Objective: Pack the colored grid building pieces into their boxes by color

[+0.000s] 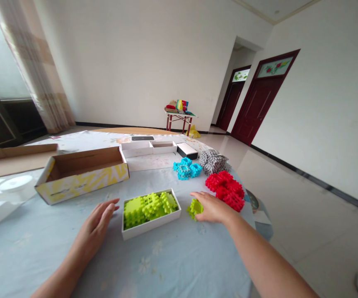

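Observation:
A shallow white box stands in front of me on the table, filled with lime-green interlocking blocks. Just left of the box, my left hand rests with its fingers stretched out, holding nothing. To the right of the box, my right hand has its thumb and fingers around a single lime-green block at the tabletop. Beyond that hand lie red blocks, with grey blocks and light-blue blocks farther back.
A yellow-patterned cardboard box stands open at back left. Behind are white trays, a black-and-white box and a dark flat device. Clear plastic packaging lies far left. The round table's edge curves along the right.

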A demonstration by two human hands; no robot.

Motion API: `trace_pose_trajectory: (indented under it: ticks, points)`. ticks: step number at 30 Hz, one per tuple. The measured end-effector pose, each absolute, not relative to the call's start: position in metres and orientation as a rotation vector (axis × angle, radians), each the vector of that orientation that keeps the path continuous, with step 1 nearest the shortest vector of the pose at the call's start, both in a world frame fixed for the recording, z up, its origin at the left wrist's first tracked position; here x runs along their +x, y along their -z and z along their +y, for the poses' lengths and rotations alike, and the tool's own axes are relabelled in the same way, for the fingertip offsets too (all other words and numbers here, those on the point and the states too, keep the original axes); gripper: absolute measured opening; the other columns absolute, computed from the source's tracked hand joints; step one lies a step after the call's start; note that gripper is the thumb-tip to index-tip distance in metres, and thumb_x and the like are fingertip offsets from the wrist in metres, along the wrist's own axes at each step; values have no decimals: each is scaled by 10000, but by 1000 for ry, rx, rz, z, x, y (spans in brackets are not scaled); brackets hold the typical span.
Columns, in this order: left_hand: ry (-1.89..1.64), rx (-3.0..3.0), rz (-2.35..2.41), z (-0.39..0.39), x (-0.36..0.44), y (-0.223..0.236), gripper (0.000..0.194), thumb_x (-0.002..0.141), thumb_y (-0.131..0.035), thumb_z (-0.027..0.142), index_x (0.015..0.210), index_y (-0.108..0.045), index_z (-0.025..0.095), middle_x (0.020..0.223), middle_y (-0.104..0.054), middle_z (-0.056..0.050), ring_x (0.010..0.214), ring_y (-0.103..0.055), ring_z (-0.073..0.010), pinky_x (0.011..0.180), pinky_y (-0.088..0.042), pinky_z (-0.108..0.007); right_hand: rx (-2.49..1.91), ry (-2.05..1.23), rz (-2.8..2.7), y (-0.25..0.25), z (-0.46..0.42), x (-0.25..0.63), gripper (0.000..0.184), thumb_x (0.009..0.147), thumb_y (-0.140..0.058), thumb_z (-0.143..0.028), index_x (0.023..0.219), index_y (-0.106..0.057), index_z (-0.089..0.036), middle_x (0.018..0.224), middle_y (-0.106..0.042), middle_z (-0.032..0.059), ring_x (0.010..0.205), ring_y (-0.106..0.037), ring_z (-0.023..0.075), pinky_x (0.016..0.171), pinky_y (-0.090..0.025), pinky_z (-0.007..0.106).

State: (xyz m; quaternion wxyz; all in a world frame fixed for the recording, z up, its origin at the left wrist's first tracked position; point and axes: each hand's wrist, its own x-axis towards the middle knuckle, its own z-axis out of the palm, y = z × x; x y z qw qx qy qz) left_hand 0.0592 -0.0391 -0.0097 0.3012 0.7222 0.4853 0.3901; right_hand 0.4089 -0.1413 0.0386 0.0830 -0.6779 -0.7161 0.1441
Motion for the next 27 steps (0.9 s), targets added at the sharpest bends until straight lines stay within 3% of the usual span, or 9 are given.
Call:
trace_pose_trajectory:
  ticks: [7,13,19,27]
  points:
    - [-1024,1898,1271,-48,64,1,478,833,-348,539,1090,-551,191,1006,-655,-78,942,-621,-236,900,-431,-393,-1786,-296,-1854,-64,-131,393,700,676,-646,-337,1306,-369,-206,1226,-508,99,1106,-481,225,936,-378,369]
    - [-1032,1893,1258,-54,66,-4,465,840,-347,527,1081,-556,189,981,-661,-75,921,-629,-227,885,-436,-379,-1343,-289,-2151,-96,-117,318,657,663,-696,-336,1260,-438,-243,1174,-524,70,1098,-463,213,953,-351,356]
    - [-1053,1865,1208,-57,68,-5,433,841,-368,504,1067,-558,187,1011,-649,-71,927,-622,-216,857,-444,-348,-1261,-149,-2400,-88,-94,272,653,645,-722,-267,1243,-461,-244,1118,-526,62,1054,-447,219,933,-345,365]
    - [-1025,1872,1169,-57,67,-8,421,842,-382,495,1076,-559,193,991,-656,-60,948,-608,-216,874,-431,-345,-1238,-227,-2490,-75,-85,273,700,598,-739,-446,1221,-489,-248,1066,-551,59,1028,-465,215,916,-359,345]
